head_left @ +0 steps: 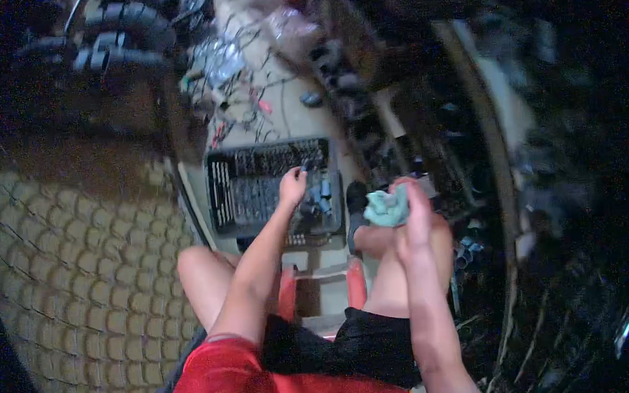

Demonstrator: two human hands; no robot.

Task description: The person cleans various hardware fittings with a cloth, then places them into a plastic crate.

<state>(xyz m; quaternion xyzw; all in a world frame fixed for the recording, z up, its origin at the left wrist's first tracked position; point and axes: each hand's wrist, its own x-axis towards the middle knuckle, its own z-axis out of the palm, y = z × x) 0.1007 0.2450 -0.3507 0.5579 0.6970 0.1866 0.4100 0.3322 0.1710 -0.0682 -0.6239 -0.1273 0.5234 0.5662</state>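
My left hand [292,188] is over a dark plastic crate [219,227] with slotted sides, its fingers pinched together. A small dark grey-blue piece [303,167] shows at the fingertips, too small and blurred to name. Inside the crate lie many small dark pieces, and several lighter grey-blue pieces [321,194] are heaped on its right side. Right of the crate, above my right knee, my right hand [416,205] is closed around a crumpled pale green cloth [386,208]. The right hand is smeared by motion.
A red-sided stool or frame [356,284] stands between my legs. Clutter and a clear plastic bag [223,61] lie on the floor beyond the crate. A patterned, tile-like surface [89,282] is at left. Dark piled parts [469,248] lie at right.
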